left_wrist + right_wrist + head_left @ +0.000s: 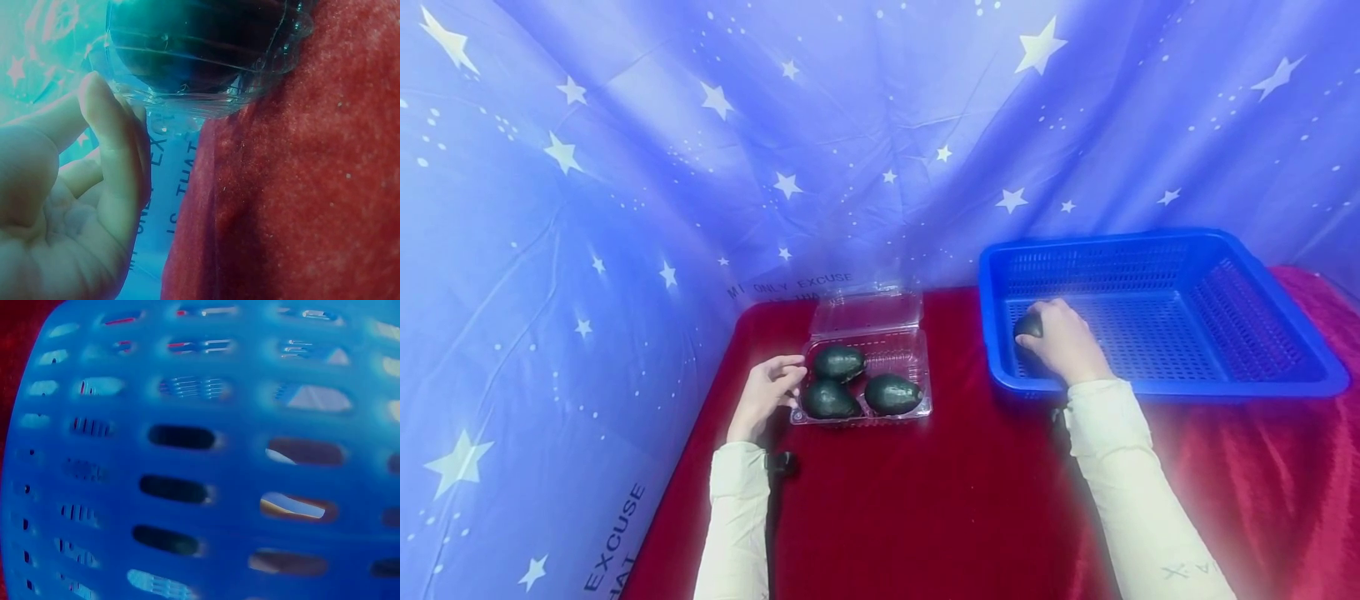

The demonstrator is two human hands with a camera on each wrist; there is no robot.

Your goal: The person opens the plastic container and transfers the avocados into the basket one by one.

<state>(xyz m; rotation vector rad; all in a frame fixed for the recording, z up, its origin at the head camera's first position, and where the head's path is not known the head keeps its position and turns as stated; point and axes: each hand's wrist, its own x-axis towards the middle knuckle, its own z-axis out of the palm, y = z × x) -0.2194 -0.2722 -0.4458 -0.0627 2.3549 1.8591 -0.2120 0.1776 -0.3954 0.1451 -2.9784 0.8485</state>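
Note:
In the head view my right hand (1070, 340) holds a dark green avocado (1028, 325) low inside the left end of a blue plastic basket (1247, 388). Through the slots of the basket wall (237, 469), the right wrist view shows parts of the dark avocado (181, 437) and of the hand. My left hand (765, 396) is at the left edge of a clear plastic clamshell box (904, 354), its fingers loosely bent by the rim. Three avocados lie in that box: one at the back left (839, 363), one at the front left (831, 400), one at the right (892, 394).
The box's lid (868, 312) stands folded back behind it. A red cloth (955, 492) covers the table. Blue star-printed fabric (880, 125) hangs behind and to the left, close to the box and the basket.

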